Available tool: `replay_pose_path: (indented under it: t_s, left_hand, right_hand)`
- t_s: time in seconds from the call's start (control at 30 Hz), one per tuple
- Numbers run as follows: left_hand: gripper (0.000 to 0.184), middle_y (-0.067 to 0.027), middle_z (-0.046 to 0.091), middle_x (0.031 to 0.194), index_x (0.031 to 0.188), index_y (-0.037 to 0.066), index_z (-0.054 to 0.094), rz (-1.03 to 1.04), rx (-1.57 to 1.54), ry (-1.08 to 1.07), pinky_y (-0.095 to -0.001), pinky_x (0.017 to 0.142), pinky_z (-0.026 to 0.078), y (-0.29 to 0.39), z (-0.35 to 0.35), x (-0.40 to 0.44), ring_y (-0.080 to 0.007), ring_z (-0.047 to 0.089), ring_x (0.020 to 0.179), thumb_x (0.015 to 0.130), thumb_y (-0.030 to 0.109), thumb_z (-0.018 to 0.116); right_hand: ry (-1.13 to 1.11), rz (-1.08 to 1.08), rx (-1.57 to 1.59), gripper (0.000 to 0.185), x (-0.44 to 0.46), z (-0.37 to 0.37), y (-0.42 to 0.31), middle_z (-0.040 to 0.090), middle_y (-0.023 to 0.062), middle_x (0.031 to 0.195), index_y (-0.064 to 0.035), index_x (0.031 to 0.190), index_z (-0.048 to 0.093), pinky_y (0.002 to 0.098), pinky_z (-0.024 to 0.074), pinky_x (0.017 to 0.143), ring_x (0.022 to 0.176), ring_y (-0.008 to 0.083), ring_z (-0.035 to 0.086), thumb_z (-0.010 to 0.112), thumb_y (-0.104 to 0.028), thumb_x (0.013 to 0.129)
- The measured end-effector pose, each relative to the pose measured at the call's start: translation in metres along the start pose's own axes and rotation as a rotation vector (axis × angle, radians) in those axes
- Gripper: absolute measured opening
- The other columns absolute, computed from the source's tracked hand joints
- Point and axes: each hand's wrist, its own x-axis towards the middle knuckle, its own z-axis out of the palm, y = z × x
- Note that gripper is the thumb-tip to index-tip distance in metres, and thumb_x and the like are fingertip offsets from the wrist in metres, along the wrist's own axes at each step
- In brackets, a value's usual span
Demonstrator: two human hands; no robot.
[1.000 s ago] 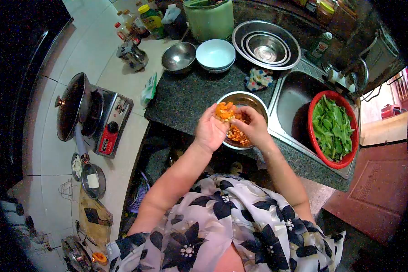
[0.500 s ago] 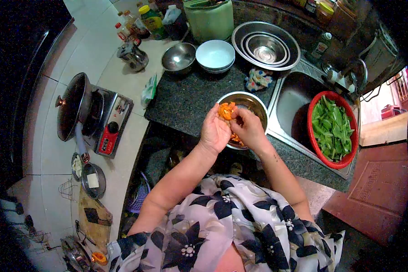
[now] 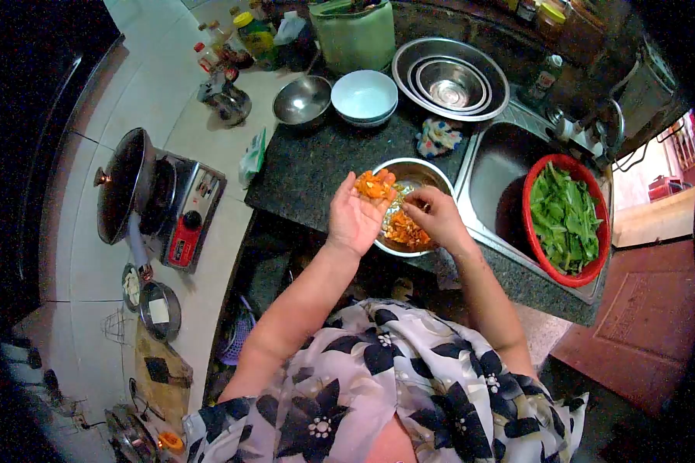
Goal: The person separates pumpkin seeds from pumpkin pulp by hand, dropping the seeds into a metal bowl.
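Note:
My left hand (image 3: 357, 220) is palm up at the left rim of a steel bowl (image 3: 445, 179), with orange pieces (image 3: 374, 186) lying on its fingers. Over the right part of that bowl is my right hand (image 3: 439, 218), its thumb and fingertips pinched together; whatever they hold is too small to make out. More orange bits (image 3: 406, 231) lie at the bottom of the bowl, which stands on the dark stone counter (image 3: 309, 174).
Right of the bowl is a sink (image 3: 502, 174) with a red basin (image 3: 527, 224) of green leaves. Steel basins (image 3: 490, 69), white bowls (image 3: 364, 96) and a metal bowl (image 3: 303, 102) stand behind. A gas stove (image 3: 195, 216) and a pan (image 3: 123, 185) are at left.
My hands have moved apart, the left one slightly leftward and more open, the right one a little to the right. More of the bowl's inside and its orange bits shows.

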Motion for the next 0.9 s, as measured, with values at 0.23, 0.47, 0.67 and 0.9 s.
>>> replay_pose_path:
  t_s: [0.23, 0.47, 0.67, 0.9]
  left_hand:
    - [0.039, -0.0164, 0.053, 0.109, 0.109, -0.003, 0.045, -0.033, -0.002, -0.015, -0.0382, 0.095, 0.037, -0.005, 0.002, -0.004, -0.026, 0.049, 0.106, 0.086, 0.029, 0.048]
    - [0.039, -0.0171, 0.054, 0.11, 0.109, -0.003, 0.047, -0.028, 0.014, -0.024, -0.0395, 0.094, 0.038, -0.005, 0.006, -0.004, -0.0277, 0.05, 0.106, 0.086, 0.029, 0.047]
    - [0.042, -0.0196, 0.052, 0.113, 0.11, -0.004, 0.045, 0.023, -0.009, 0.038, -0.0406, 0.097, 0.035, 0.002, -0.001, -0.002, -0.0298, 0.047, 0.11, 0.085, 0.029, 0.048]
    - [0.045, -0.0205, 0.05, 0.115, 0.113, -0.005, 0.043, 0.047, 0.019, 0.03, -0.0423, 0.097, 0.034, 0.004, 0.004, -0.005, -0.0303, 0.046, 0.111, 0.085, 0.03, 0.049]
  right_hand:
    - [0.109, -0.134, 0.171, 0.02, 0.005, 0.01, -0.007, 0.06, 0.0109, 0.091, -0.003, 0.093, 0.059, 0.0308, 0.0453, 0.077, 0.085, 0.0233, 0.058, 0.064, -0.01, 0.074]
    - [0.142, -0.093, 0.163, 0.024, 0.004, 0.018, -0.019, 0.061, 0.0134, 0.092, -0.0006, 0.096, 0.059, 0.0303, 0.045, 0.079, 0.088, 0.0233, 0.059, 0.063, -0.013, 0.076]
    - [0.016, 0.026, 0.492, 0.018, 0.007, 0.005, -0.009, 0.062, 0.0057, 0.09, 0.0013, 0.095, 0.059, 0.0262, 0.0442, 0.078, 0.085, 0.0145, 0.057, 0.055, -0.009, 0.082]
    - [0.005, 0.071, 0.248, 0.011, 0.011, 0.01, 0.021, 0.058, 0.0019, 0.082, -0.0009, 0.091, 0.057, 0.0217, 0.0446, 0.066, 0.074, 0.0092, 0.054, 0.057, -0.005, 0.081]
